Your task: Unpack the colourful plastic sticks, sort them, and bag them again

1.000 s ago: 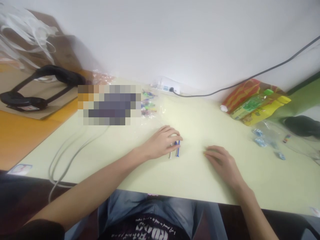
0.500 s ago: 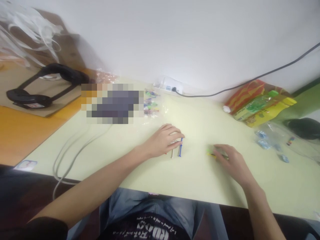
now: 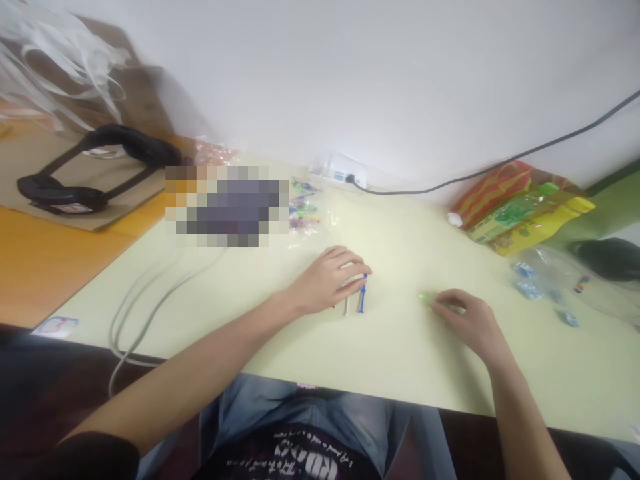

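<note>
My left hand [image 3: 334, 280] rests on the table, its fingers bent, thumb and forefinger around the upper part of a thin blue plastic stick [image 3: 362, 303]. Beside that stick, a white stick [image 3: 347, 307] shows partly from under the same hand. A speck of red [image 3: 333, 306] peeks out below the palm; the rest of it is hidden. Farther right, my right hand [image 3: 467, 327] is closed in a pinch on a small light-green stick [image 3: 425, 297], whose tip shows past the fingertips and is blurred.
A clear bag of colourful small pieces [image 3: 304, 210] lies behind my left hand, near a pixelated dark area. A power strip [image 3: 340, 175] sits by the wall. Snack bags [image 3: 530, 220] and blue-white packets [image 3: 529, 289] are at the right. Grey cables [image 3: 150, 300] cross the table's left side.
A yellow piece seen under my right fingers is out of sight now, and the green stick's tip shows in the pinch. My left hand has kept its place.
</note>
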`<state>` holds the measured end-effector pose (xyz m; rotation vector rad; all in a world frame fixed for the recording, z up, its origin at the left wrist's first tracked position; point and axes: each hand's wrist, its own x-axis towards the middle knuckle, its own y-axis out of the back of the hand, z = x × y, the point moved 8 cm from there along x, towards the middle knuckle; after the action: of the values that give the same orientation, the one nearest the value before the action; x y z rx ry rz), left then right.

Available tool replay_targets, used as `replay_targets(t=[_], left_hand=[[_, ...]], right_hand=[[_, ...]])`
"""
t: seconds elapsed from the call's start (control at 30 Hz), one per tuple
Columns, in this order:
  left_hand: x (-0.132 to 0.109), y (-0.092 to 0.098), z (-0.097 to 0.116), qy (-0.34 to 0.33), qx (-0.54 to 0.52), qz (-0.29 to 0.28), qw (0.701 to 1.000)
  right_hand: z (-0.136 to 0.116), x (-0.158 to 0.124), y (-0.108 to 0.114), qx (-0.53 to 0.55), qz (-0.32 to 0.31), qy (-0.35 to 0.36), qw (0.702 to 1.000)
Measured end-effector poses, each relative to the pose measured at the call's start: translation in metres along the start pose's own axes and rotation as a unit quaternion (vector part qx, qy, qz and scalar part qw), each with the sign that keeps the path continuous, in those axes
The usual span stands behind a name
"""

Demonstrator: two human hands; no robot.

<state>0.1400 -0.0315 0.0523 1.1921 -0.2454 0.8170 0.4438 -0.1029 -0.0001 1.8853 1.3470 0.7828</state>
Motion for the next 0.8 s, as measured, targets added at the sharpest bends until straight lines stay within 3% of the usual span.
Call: replay_targets(t=[0.23,0.37,0.5,0.57,0.67,0.8], left_hand=[[0.0,0.005,-0.001,0.009,-0.006,0.019,1.0],[-0.002,0.007,-0.001,0.013,-0.011,0.041,0.999],[-0.003,0.008,0.001,0.018,-0.018,0.071,0.997],[-0.004,0.009,0.003,0.017,-0.021,0.086,0.996],[-0.004,0.01,0.005,0.014,-0.023,0.104,0.994],[-0.006,0.011,0.006,0.007,-0.013,0.109,0.994]], right_hand=[[-0.005,0.013,0.002,0.106,-0.019,-0.011,0.994],[-0.017,0.022,0.022,0.158,0.082,-0.014,0.984],[-0.055,0.035,0.039,0.255,0.201,0.06,0.944],[-0.085,0.042,0.031,0.296,0.192,0.114,0.929],[-0.134,0.043,-0.002,0.325,0.103,0.174,0.924],[-0.169,0.019,-0.033,0.334,0.153,0.222,0.903]])
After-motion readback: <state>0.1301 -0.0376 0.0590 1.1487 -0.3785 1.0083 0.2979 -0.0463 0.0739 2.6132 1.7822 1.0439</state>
